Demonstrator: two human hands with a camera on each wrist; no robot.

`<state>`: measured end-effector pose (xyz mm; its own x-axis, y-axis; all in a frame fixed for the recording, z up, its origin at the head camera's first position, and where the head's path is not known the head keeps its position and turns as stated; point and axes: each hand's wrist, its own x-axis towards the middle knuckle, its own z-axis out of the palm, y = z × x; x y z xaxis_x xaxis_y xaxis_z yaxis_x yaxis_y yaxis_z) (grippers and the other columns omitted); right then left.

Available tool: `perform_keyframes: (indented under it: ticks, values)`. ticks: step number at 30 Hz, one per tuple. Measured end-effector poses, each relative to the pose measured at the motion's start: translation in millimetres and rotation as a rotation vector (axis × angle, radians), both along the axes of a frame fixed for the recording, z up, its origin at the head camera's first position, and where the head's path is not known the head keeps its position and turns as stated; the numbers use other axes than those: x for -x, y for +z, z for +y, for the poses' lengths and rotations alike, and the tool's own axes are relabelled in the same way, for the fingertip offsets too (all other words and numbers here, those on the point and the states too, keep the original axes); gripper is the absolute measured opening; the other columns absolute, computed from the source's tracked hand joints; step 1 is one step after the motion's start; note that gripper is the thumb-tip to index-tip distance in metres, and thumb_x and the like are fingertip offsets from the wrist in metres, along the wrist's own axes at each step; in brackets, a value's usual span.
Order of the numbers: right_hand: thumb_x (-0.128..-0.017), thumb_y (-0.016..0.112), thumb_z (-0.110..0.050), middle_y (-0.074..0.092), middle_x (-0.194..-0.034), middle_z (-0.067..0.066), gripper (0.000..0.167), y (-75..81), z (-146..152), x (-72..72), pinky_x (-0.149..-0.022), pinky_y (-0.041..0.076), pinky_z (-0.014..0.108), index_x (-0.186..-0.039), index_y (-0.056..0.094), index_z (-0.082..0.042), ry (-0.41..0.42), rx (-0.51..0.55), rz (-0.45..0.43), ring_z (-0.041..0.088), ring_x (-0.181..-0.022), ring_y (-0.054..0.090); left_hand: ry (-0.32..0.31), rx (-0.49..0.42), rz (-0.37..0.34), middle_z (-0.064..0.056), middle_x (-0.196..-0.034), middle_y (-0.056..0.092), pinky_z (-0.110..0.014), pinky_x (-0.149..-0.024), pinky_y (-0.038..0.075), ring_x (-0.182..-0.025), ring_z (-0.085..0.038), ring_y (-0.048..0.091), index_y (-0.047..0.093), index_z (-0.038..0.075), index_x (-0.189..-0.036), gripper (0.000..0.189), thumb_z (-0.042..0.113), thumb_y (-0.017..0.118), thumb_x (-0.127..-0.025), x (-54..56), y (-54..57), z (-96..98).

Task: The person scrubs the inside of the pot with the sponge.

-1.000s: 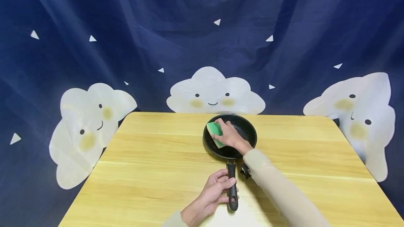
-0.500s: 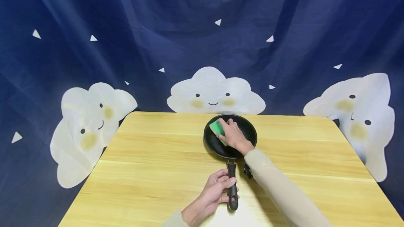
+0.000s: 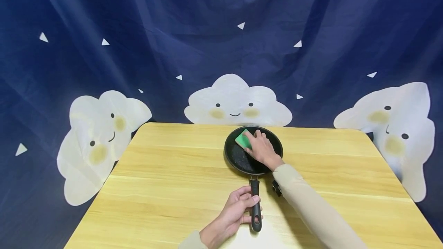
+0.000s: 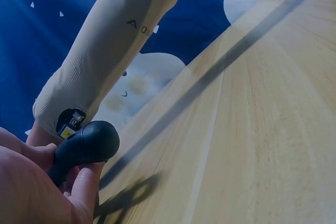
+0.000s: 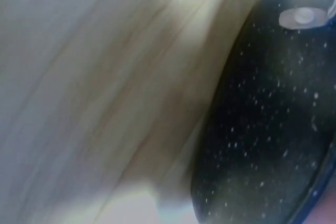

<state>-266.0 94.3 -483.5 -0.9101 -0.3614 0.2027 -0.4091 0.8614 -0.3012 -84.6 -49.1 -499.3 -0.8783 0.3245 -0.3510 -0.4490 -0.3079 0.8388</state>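
Observation:
A black frying pan (image 3: 242,162) sits toward the table's far edge, its handle (image 3: 255,206) pointing at me. My left hand (image 3: 235,208) grips that handle, thumb on top and fingers underneath; in the left wrist view the rounded handle end (image 4: 97,141) sticks out past the fingers. Inside the pan my right hand (image 3: 261,147) holds a green sponge (image 3: 244,139) with a pale edge, against the upper left of the pan's inner surface. The right wrist view shows only the speckled pan side (image 5: 257,119) and a sliver of skin; the sponge is out of sight there.
The pan stands on a light wooden table (image 3: 166,187). Behind it hangs a dark blue curtain (image 3: 207,30) with white clouds and triangles. A small black device (image 3: 277,188) is at the right sleeve's cuff, beside the pan.
My right hand has moved the sponge rightward and slightly up across the pan's inside. The left hand keeps its grip on the handle, and the pan stays in place.

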Motion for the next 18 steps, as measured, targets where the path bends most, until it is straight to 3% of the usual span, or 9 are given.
perform_keyframes:
  ticks: [12,18]
  values:
    - [-0.088,0.083,-0.024,0.052,-0.115,0.025,0.052,1.4,9.1,-0.6,-0.072,0.048,0.051,-0.134,0.059,-0.017,-0.045,-0.173,0.121,0.044,-0.098,0.052,-0.008,0.002,-0.003,-0.013,-0.107,0.068,-0.039,-0.064,0.061,-0.082,-0.020,0.067,0.052,-0.002,-0.137,0.043,0.009,0.067,-0.098,1.1,0.0,-1.7]
    - [-0.088,0.081,-0.022,0.052,-0.116,0.028,0.047,5.0,15.2,-4.0,-0.078,0.049,0.057,-0.129,0.060,-0.015,-0.070,-0.218,0.095,0.047,-0.103,0.052,0.004,0.000,-0.009,-0.014,-0.107,0.068,-0.043,-0.067,0.062,-0.081,-0.020,0.067,0.053,-0.002,-0.136,0.042,0.007,0.067,-0.097,0.7,1.6,-1.3]
